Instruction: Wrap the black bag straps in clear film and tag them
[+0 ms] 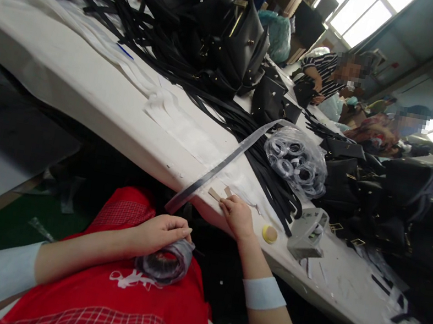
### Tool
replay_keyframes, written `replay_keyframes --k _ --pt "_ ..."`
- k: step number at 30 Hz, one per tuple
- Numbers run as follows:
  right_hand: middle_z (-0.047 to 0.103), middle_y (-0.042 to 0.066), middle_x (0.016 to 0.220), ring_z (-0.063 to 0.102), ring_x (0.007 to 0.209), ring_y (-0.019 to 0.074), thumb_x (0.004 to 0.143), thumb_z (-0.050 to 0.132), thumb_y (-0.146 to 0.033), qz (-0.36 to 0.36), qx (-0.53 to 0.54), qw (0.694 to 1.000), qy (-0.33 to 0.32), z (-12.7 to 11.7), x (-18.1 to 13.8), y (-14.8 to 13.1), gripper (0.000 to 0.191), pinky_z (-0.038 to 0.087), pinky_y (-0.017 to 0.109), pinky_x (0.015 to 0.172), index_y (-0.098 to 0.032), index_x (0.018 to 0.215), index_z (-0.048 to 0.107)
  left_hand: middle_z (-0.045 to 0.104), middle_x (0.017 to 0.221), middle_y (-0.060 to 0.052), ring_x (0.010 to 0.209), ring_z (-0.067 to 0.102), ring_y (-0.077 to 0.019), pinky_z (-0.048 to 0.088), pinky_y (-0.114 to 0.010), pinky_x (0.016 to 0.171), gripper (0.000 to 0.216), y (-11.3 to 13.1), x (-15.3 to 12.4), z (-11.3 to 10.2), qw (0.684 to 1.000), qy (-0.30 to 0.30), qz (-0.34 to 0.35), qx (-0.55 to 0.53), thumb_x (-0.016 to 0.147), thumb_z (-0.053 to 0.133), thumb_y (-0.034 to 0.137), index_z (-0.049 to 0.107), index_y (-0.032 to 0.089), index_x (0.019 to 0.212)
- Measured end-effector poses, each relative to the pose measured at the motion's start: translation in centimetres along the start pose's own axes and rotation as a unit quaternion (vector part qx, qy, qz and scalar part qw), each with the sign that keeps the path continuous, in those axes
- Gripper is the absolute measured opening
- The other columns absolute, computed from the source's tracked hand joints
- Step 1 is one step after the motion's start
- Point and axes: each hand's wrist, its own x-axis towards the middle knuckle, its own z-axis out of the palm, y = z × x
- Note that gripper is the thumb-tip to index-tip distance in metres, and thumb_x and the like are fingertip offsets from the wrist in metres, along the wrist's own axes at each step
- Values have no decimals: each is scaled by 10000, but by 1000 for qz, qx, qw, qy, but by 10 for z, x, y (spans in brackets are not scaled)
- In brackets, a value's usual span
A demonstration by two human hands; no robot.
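My left hand (164,234) is closed on a coiled strap (166,268), grey and wrapped in clear plastic, held low against a red apron (168,315). At the table's near edge my right hand (238,217) pinches a small tan strip (216,194); a second tan piece (228,191) shows just beyond the fingertips. A dark flat strap in clear plastic (222,166) slants across the tabletop and over its edge, between the two hands. Right of my right hand lies a small yellow-rimmed roll (269,234).
Black bags (222,34) and bundled black straps (248,123) cover the table's far side. A plastic bag of coiled straps (296,162) and a grey tape dispenser (308,231) stand to the right. White strips (167,106) lie along the white table (99,91). Several people sit beyond.
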Motion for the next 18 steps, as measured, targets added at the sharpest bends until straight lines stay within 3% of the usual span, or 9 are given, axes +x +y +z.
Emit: replay_keyframes --k 8,18 --pt "677 53 912 615 828 186 963 506 -328 -4 -47 999 -4 1 2 -3 243 448 279 707 -278 972 744 651 746 -50 681 589 -180 460 -262 627 542 -4 1 -1 1000 3 7 0 802 531 645 671 123 830" --pt "679 49 924 619 834 187 954 523 -312 -2 -20 1000 -15 -5 2 -5 230 449 280 718 -280 988 748 650 752 -49 669 582 -175 455 -260 617 542 -1 1 0 1000 0 1 -8 791 541 648 667 122 819"
